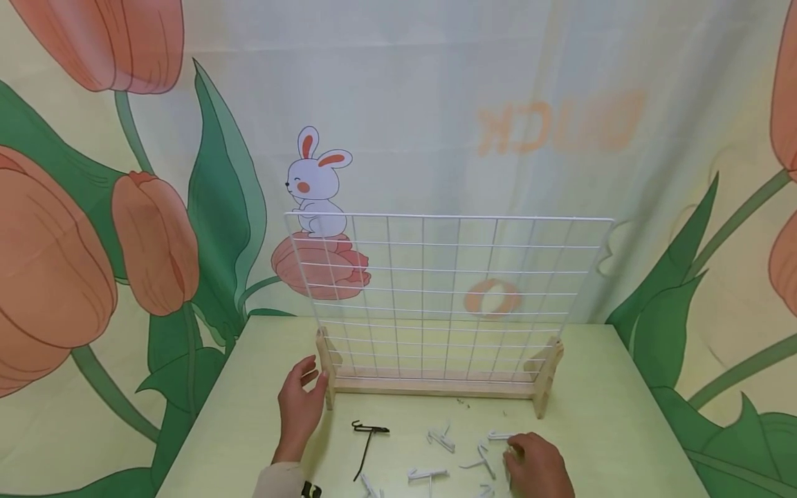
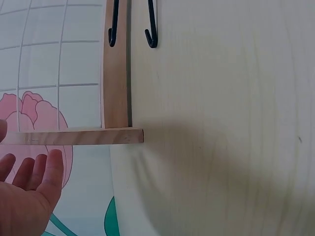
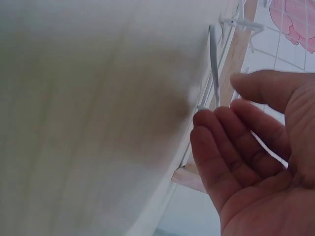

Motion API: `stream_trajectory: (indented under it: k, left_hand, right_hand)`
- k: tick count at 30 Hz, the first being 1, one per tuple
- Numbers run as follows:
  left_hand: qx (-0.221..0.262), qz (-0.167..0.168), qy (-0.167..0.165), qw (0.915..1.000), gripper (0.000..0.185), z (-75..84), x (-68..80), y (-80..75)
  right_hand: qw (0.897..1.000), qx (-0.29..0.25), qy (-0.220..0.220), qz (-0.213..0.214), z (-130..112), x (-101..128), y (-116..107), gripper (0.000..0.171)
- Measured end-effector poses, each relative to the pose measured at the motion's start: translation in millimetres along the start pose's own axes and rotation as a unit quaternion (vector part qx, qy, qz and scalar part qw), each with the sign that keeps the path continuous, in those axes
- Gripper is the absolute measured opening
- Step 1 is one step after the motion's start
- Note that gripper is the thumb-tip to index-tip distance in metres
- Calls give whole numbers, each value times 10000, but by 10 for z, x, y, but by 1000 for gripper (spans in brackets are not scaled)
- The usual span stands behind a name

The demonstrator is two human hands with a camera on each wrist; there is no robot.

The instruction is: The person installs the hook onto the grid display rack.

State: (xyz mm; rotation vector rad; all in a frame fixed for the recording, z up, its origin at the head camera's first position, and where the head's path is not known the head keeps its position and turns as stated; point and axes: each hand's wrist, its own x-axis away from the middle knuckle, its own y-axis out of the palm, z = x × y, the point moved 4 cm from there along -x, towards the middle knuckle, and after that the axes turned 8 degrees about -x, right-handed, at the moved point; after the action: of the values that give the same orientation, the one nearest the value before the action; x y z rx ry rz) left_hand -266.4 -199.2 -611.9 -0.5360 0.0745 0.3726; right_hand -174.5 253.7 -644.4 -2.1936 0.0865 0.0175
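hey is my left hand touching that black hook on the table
Apart: the head view shows bare tabletop between your left hand and the black hook.

This looks like a small display corner, a table boxed in by hanging cloth, though what room lies beyond cannot be told. The cloth (image 1: 405,124) fills the upper frame with soft folds and a crease, printed with big orange tulips (image 1: 156,242) at left, a cartoon rabbit (image 1: 316,183) left of centre and faint, backwards orange letters (image 1: 528,128) at upper right. Below it, the pale table (image 1: 236,408) shows light wood grain. At its centre, a white wire grid (image 1: 448,217) in a wooden stand (image 1: 436,389), with white hooks (image 1: 428,474) scattered in front at lower centre, suggests shop fittings.
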Motion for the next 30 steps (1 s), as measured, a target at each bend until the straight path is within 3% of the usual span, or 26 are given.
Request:
stream_trajectory:
  k: [10, 16, 30]
  left_hand:
    - [-53, 141, 22, 9999, 39, -7, -57, 68]
    - [-29, 116, -32, 9999, 35, -3, -85, 96]
    - [-31, 233, 113, 9997, 34, 9, -149, 94]
  right_hand:
    - [9970, -311, 685, 206, 71, -35, 63, 12]
    - [9933, -531, 1023, 69, 64, -50, 85, 12]
    - [9893, -496, 1372, -28, 69, -81, 125, 13]
